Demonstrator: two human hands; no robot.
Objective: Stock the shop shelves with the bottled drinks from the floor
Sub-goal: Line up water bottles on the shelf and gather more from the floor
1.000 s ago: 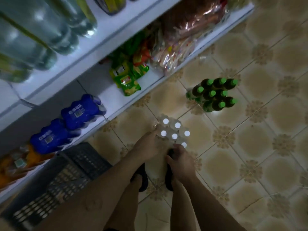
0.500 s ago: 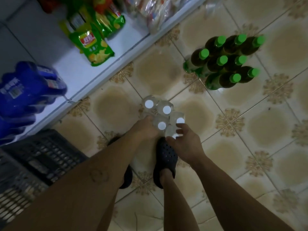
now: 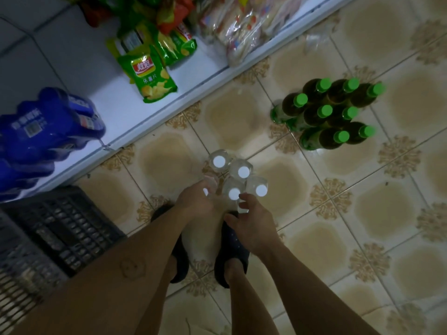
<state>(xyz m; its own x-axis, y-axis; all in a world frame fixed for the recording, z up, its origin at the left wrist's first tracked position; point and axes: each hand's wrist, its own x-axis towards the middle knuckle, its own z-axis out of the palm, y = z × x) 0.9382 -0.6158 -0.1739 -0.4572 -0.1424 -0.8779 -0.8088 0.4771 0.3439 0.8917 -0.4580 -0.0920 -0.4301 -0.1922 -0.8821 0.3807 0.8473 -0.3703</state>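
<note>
Several clear bottles with white caps (image 3: 243,171) stand bunched on the tiled floor just ahead of my feet. My left hand (image 3: 196,201) grips one at the near left of the bunch; its cap shows between my fingers. My right hand (image 3: 252,223) curls its fingers and thumb round the neck of a near bottle, whose cap is mostly hidden. A second group, dark bottles with green caps (image 3: 326,112), stands on the floor further off to the right. The white bottom shelf (image 3: 183,93) runs along the left.
On the shelf lie blue wrapped packs (image 3: 48,122), green crisp bags (image 3: 148,73) and clear-wrapped goods (image 3: 244,27). A black plastic crate (image 3: 55,235) sits on the floor at the left. My feet in dark clogs (image 3: 232,252) stand under my hands.
The view has tilted down from the upper shelves to the floor. Both hands have stayed at the clear bottles, and my right hand's fingers have shifted round a near bottle's neck.
</note>
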